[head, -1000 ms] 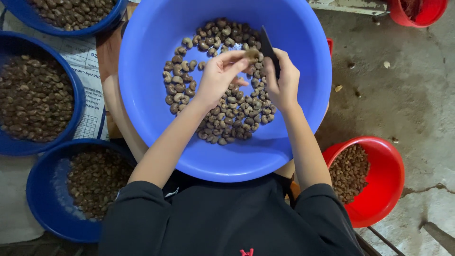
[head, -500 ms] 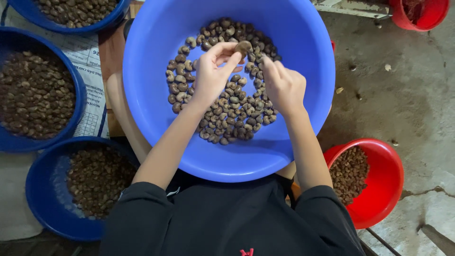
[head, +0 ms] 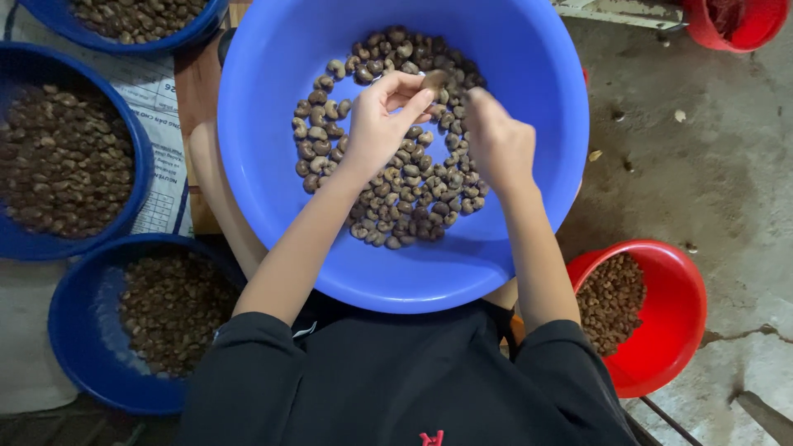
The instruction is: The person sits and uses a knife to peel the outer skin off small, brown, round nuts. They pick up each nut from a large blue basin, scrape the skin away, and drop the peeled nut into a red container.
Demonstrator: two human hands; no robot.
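Note:
A large blue basin [head: 413,289] rests on my lap with a heap of brown, kidney-shaped nuts [head: 405,190] in its bottom. My left hand [head: 376,124] hovers over the heap and pinches a single nut [head: 434,80] between thumb and fingertips. My right hand [head: 500,144] is close beside it to the right, with its back to the camera and its fingers curled and slightly blurred. Whatever is inside the right hand is hidden.
Three dark blue bowls of brown nuts stand on the left: one at the top [head: 190,33], one at mid-left [head: 140,165], one at the lower left [head: 74,330]. A red bowl [head: 677,322] of smaller pieces sits at the lower right, and another red bowl [head: 743,29] at the top right. Concrete floor [head: 702,149] lies to the right.
My left hand has lifted a nut from the heap and holds it higher. The dark blade seen by my right hand a second ago is now out of sight. The hands have drawn slightly apart.

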